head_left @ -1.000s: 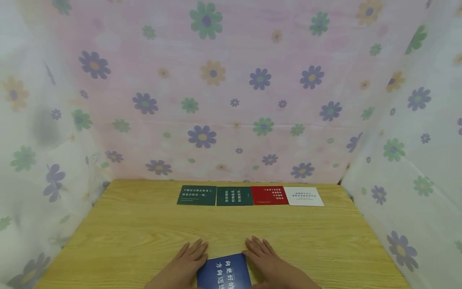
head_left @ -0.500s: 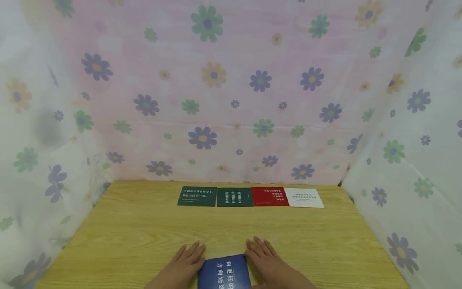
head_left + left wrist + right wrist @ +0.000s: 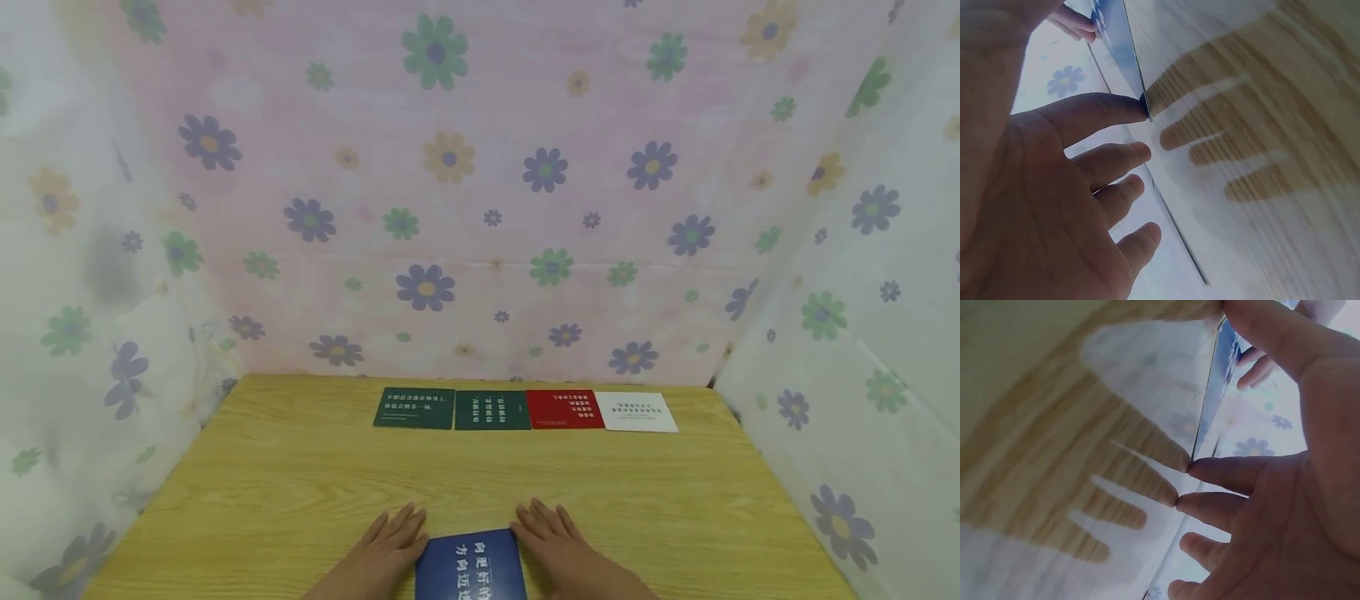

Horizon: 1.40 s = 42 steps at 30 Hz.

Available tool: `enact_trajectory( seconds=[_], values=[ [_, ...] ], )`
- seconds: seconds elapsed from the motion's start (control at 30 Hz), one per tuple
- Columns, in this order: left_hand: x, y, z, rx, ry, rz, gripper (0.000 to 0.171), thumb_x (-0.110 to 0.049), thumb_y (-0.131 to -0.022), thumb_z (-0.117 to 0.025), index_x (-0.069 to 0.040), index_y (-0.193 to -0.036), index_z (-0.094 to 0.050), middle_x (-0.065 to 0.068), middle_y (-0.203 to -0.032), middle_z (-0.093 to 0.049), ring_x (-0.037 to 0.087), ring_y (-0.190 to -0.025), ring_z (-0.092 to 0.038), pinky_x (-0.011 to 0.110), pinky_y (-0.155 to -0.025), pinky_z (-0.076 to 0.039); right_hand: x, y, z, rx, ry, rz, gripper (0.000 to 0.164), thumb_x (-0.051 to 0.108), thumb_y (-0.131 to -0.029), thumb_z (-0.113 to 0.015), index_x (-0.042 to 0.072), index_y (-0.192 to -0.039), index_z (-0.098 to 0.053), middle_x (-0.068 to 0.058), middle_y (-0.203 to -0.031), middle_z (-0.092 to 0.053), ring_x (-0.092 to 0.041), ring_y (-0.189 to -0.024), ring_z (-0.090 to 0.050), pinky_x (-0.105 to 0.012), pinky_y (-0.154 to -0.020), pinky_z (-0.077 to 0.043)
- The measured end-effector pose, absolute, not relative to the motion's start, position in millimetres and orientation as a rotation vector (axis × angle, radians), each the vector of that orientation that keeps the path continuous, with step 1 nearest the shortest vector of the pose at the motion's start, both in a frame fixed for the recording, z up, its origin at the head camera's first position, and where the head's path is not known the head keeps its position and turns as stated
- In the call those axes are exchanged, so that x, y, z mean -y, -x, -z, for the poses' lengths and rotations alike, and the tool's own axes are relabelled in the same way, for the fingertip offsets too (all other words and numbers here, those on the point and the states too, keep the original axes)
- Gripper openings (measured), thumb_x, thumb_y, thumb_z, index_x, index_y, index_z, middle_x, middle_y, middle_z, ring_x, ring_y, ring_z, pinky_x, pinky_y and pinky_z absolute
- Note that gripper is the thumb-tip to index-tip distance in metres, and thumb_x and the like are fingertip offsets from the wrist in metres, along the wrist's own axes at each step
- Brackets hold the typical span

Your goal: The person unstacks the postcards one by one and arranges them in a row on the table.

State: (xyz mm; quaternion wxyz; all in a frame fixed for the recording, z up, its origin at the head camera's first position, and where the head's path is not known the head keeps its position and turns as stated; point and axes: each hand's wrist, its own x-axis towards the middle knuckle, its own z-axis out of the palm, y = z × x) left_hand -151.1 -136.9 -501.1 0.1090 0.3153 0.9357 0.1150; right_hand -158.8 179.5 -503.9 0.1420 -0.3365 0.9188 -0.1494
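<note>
A blue card (image 3: 471, 567) with white lettering lies on the wooden table, cut off by the bottom of the head view. My left hand (image 3: 382, 554) is spread along its left side; in the left wrist view the index fingertip (image 3: 1141, 110) touches the card's corner. On the other side my right hand (image 3: 570, 557) lies with extended fingers. Its index fingertip (image 3: 1196, 469) touches one corner of the card, and the thumb (image 3: 1254, 325) is at the other end of that edge. Neither hand has its fingers curled round the card.
Across the far part of the table (image 3: 300, 483) lies a row: two green cards (image 3: 414, 419) (image 3: 492, 424), a red card (image 3: 558, 410) and a white card (image 3: 637, 423). Flower-patterned cloth (image 3: 480, 192) encloses the back and both sides.
The left fingers have shifted slightly left relative to the blue card. The head view has moved a little. The right hand and the row of cards look unchanged.
</note>
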Motion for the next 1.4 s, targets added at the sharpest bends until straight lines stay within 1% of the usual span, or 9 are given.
enact_trajectory(
  seconds=[0.2, 0.37, 0.47, 0.57, 0.77, 0.97, 1.13, 1.23, 1.4],
  values=[
    [137.8, 150.4, 501.8, -2.757, -0.916, -0.341, 0.101, -0.085, -0.065, -0.047, -0.01, -0.133, -0.052, 0.015, -0.145, -0.037, 0.036, -0.137, -0.026, 0.06, -0.106, -0.023, -176.4, 160.1, 505.4, -2.634, 0.825, 0.539, 0.107, 0.081, -0.058, -0.061, 0.02, -0.142, -0.035, -0.008, -0.153, -0.024, -0.032, -0.142, -0.01, -0.059, -0.111, -0.009],
    [138.0, 148.0, 500.3, -2.771, -0.933, -0.343, 0.101, -0.084, -0.066, -0.046, -0.009, -0.133, -0.052, 0.016, -0.145, -0.037, 0.037, -0.137, -0.026, 0.06, -0.106, -0.023, -172.6, 162.3, 504.1, -2.628, 0.748, 0.646, 0.092, 0.078, -0.053, -0.067, 0.025, -0.126, -0.047, -0.012, -0.152, -0.026, -0.036, -0.141, -0.01, -0.063, -0.109, -0.007],
    [138.2, 147.0, 499.6, -2.783, -0.936, -0.337, 0.102, -0.085, -0.066, -0.045, -0.009, -0.134, -0.051, 0.015, -0.146, -0.037, 0.036, -0.137, -0.025, 0.06, -0.107, -0.023, -171.9, 163.3, 503.2, -2.616, 0.737, 0.685, 0.082, 0.073, -0.054, -0.071, 0.026, -0.117, -0.048, -0.014, -0.151, -0.027, -0.038, -0.141, -0.01, -0.064, -0.109, -0.006],
    [139.7, 146.2, 499.8, -2.806, -0.943, -0.341, 0.104, -0.085, -0.066, -0.045, -0.007, -0.134, -0.05, 0.014, -0.146, -0.037, 0.035, -0.137, -0.025, 0.059, -0.107, -0.023, -171.8, 163.7, 503.1, -2.604, 0.733, 0.71, 0.078, 0.069, -0.055, -0.074, 0.026, -0.114, -0.047, -0.016, -0.15, -0.027, -0.04, -0.14, -0.01, -0.064, -0.108, -0.006],
    [141.8, 146.0, 500.5, -2.836, -0.966, -0.326, 0.106, -0.086, -0.066, -0.044, -0.004, -0.133, -0.05, 0.013, -0.147, -0.036, 0.033, -0.138, -0.025, 0.058, -0.107, -0.025, -169.9, 164.2, 505.3, -2.602, 0.705, 0.74, 0.081, 0.07, -0.051, -0.075, 0.03, -0.116, -0.044, -0.013, -0.15, -0.029, -0.039, -0.14, -0.011, -0.064, -0.108, -0.004],
    [139.7, 145.2, 499.8, -2.844, -1.003, -0.318, 0.1, -0.085, -0.067, -0.044, -0.005, -0.126, -0.056, 0.012, -0.145, -0.039, 0.034, -0.137, -0.027, 0.058, -0.106, -0.026, -171.2, 162.3, 504.8, -2.607, 0.762, 0.74, 0.081, 0.07, -0.054, -0.074, 0.028, -0.117, -0.044, -0.014, -0.15, -0.029, -0.041, -0.14, -0.012, -0.066, -0.107, -0.003],
    [139.0, 144.1, 501.7, -2.902, -1.08, -0.272, 0.097, -0.086, -0.068, -0.04, -0.005, -0.117, -0.062, 0.011, -0.144, -0.04, 0.035, -0.136, -0.029, 0.058, -0.105, -0.028, -173.2, 158.7, 503.2, -2.608, 0.779, 0.719, 0.093, 0.077, -0.055, -0.068, 0.026, -0.129, -0.045, -0.011, -0.152, -0.026, -0.037, -0.141, -0.011, -0.065, -0.108, -0.004],
    [138.0, 144.7, 502.7, -2.924, -1.11, -0.241, 0.097, -0.086, -0.069, -0.037, -0.005, -0.115, -0.064, 0.01, -0.145, -0.039, 0.033, -0.136, -0.028, 0.056, -0.106, -0.028, -174.8, 157.7, 502.1, -2.609, 0.815, 0.691, 0.099, 0.078, -0.056, -0.066, 0.024, -0.136, -0.043, -0.01, -0.152, -0.025, -0.037, -0.141, -0.01, -0.065, -0.108, -0.004],
    [135.2, 145.9, 502.7, -2.95, -1.142, -0.183, 0.098, -0.088, -0.068, -0.034, -0.006, -0.11, -0.067, 0.009, -0.145, -0.04, 0.032, -0.136, -0.029, 0.055, -0.106, -0.028, -176.1, 157.3, 500.8, -2.609, 0.882, 0.66, 0.099, 0.076, -0.058, -0.066, 0.021, -0.137, -0.042, -0.011, -0.152, -0.025, -0.04, -0.14, -0.011, -0.068, -0.106, -0.005]
  ],
)
